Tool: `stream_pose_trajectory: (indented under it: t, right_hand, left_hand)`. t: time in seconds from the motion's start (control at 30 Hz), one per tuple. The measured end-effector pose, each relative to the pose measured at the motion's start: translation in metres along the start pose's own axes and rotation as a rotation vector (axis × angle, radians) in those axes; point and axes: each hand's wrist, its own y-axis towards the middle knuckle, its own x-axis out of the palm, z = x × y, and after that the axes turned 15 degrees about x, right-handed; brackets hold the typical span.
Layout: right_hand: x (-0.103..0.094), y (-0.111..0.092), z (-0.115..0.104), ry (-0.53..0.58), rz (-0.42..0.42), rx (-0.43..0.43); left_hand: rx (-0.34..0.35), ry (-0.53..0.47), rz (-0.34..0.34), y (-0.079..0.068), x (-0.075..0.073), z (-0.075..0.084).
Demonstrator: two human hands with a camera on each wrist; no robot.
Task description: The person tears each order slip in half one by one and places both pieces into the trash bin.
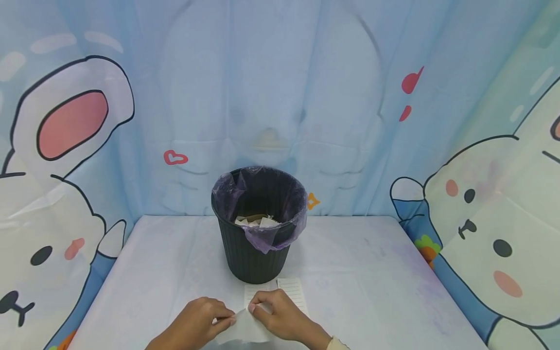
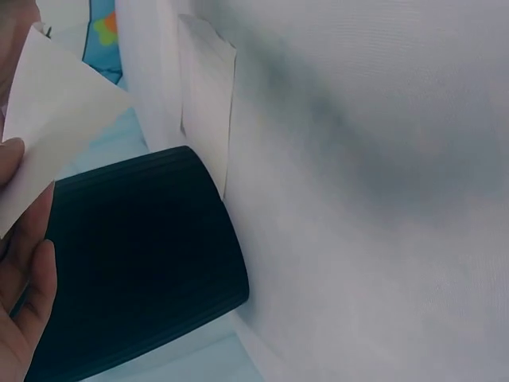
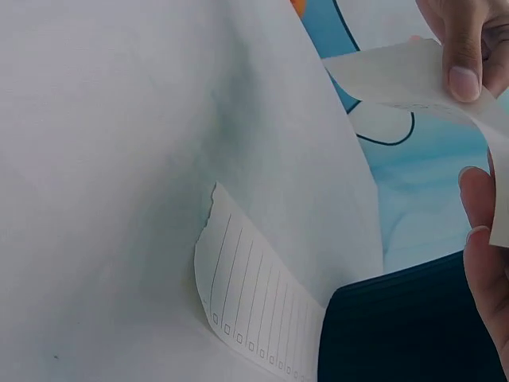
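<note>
A white piece of paper (image 1: 245, 331) is stretched between my two hands, low over the front of the table in the head view. My left hand (image 1: 202, 318) pinches its left edge between thumb and fingers. At its upper right edge, my right hand (image 1: 282, 313) pinches it. The right wrist view shows the paper (image 3: 398, 76) bent between the hands, with faint print on its underside. Beyond them lies a lined paper strip (image 1: 293, 290) with a torn end (image 3: 254, 294). Another lined piece (image 1: 254, 291) is partly hidden behind my right hand.
A black ribbed bin (image 1: 255, 257) stands just past the hands, lined with a purple bag (image 1: 297, 221). Paper scraps (image 1: 258, 222) lie inside it. White cloth covers the table (image 1: 350, 272). A blue curtain (image 1: 271, 97) with cartoon rabbits hangs behind and at both sides.
</note>
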Motion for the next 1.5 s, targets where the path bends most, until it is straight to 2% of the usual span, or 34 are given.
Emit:
stream_pose_trajectory:
  t: [0.1,0.47,1.03,1.5]
  right_hand:
    - [-0.0006,-0.0002,-0.0004,-0.006,-0.004,-0.004]
    - [-0.0004,0.0013,-0.0006,-0.044,0.026,0.04]
    - [-0.0018,-0.0004,0.0014,-0.03,0.005,0.058]
    - [-0.0009,0.0004,0.0017,-0.039,0.033,0.057]
  left_hand:
    - [0.01,0.006,-0.007,-0.0003,0.0003,0.0]
    - [0.106,0.075,0.047,-0.0012,0.0068,-0.0017]
    - [0.097,0.077,0.04,-0.0004,0.0051,0.0005]
    - [0.136,0.117,0.063,-0.0018,0.0061,-0.0009]
